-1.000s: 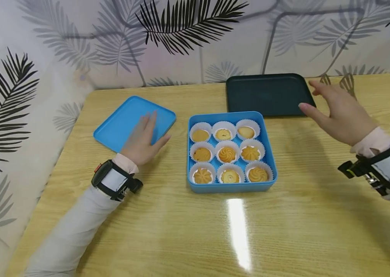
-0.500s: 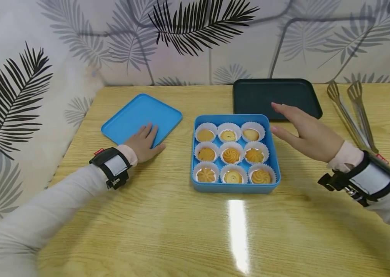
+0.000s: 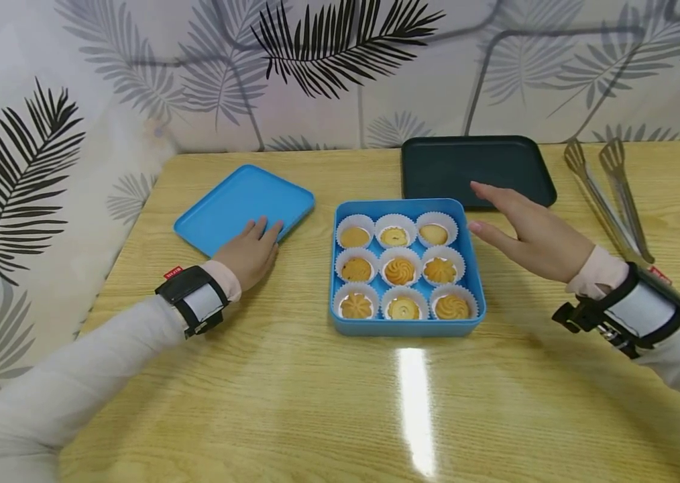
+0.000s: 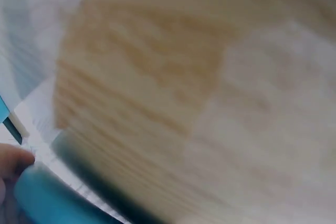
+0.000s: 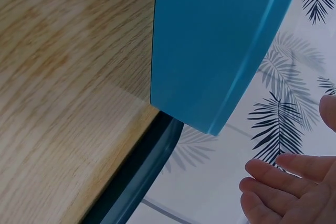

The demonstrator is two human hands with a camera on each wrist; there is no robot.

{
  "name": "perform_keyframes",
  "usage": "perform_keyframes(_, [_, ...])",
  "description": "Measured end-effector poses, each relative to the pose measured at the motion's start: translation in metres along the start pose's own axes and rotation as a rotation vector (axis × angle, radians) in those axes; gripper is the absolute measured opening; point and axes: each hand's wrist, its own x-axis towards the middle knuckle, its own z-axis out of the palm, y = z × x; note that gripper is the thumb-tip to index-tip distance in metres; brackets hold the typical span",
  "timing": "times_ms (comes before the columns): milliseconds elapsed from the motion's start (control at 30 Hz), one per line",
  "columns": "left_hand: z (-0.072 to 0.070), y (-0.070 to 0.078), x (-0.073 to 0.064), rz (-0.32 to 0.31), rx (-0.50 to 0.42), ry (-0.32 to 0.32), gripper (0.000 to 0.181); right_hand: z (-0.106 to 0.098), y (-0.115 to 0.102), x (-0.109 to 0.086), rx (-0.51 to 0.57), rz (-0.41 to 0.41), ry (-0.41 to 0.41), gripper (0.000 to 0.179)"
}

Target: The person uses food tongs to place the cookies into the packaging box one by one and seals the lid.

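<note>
In the head view a flat blue lid (image 3: 234, 204) lies skewed on the left of the table. My left hand (image 3: 246, 260) rests at its near right edge, fingers lying over the rim and the thumb hidden. In the blurred left wrist view, a fingertip (image 4: 21, 160) meets the teal rim. A square blue box (image 3: 409, 327) in the middle holds several cookies in white paper cups. My right hand (image 3: 536, 241) hovers beside the box's right wall with fingers extended and thumb apart, holding nothing. The right wrist view shows those fingers (image 5: 278, 187) below the box's side.
A dark green tray (image 3: 467, 164) stands at the back, partly behind the box. Metal tongs (image 3: 630, 201) lie to its right, beyond the right hand. A leaf-patterned wall (image 3: 340, 114) borders the wooden table (image 3: 292, 402).
My right hand has come left from near the dark tray to the box's right side. My left hand has settled at the lid's edge, its thumb drawn in. The lid and box stay put.
</note>
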Motion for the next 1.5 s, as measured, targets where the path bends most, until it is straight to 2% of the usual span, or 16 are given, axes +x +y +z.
perform_keyframes(200, [-0.010, -0.008, -0.002, -0.017, -0.139, 0.147, 0.043, -0.002, -0.002, 0.000, 0.010, -0.003, 0.005, 0.064])
perform_keyframes(267, [-0.018, -0.010, -0.003, -0.019, -0.190, 0.222, 0.040, -0.003, -0.002, 0.000, 0.020, -0.008, 0.010, 0.065])
perform_keyframes(433, [-0.042, -0.012, -0.008, -0.034, -0.312, 0.479, 0.028, -0.008, -0.004, 0.001, 0.039, -0.010, 0.019, 0.065])
perform_keyframes(533, [-0.059, -0.008, -0.013, -0.065, -0.458, 0.625, 0.027, -0.010, -0.005, 0.002, 0.039, 0.002, 0.018, 0.065])
perform_keyframes(633, [-0.073, 0.001, -0.019, -0.102, -0.728, 0.683, 0.035, -0.012, -0.007, 0.002, 0.050, 0.006, 0.013, 0.065])
perform_keyframes(767, [-0.082, 0.016, -0.027, -0.096, -1.189, 0.706, 0.043, -0.011, -0.010, 0.004, 0.089, -0.012, 0.011, 0.063])
perform_keyframes(867, [-0.083, 0.029, -0.028, -0.015, -1.465, 0.773, 0.038, -0.010, -0.013, 0.006, 0.121, -0.014, 0.014, 0.061])
perform_keyframes(967, [-0.083, 0.041, -0.029, 0.071, -1.686, 0.826, 0.034, -0.008, -0.017, 0.009, 0.165, -0.014, 0.018, 0.059])
perform_keyframes(1033, [-0.082, 0.049, -0.030, 0.142, -1.817, 0.811, 0.035, -0.007, -0.019, 0.011, 0.224, -0.019, 0.011, 0.057])
perform_keyframes(1100, [-0.080, 0.057, -0.031, 0.192, -1.951, 0.745, 0.037, -0.006, -0.023, 0.013, 0.294, -0.024, 0.002, 0.057])
perform_keyframes(1167, [-0.076, 0.065, -0.033, 0.257, -2.049, 0.642, 0.039, -0.005, -0.027, 0.016, 0.361, -0.022, -0.008, 0.056])
perform_keyframes(1267, [-0.071, 0.077, -0.033, 0.310, -2.159, 0.506, 0.038, -0.004, -0.033, 0.019, 0.455, -0.009, -0.017, 0.057])
perform_keyframes(1333, [-0.067, 0.084, -0.033, 0.331, -2.195, 0.437, 0.038, -0.003, -0.036, 0.020, 0.515, -0.005, -0.012, 0.058])
perform_keyframes(1500, [-0.060, 0.100, -0.033, 0.288, -2.212, 0.343, 0.038, 0.000, -0.043, 0.021, 0.670, -0.024, 0.044, 0.059])
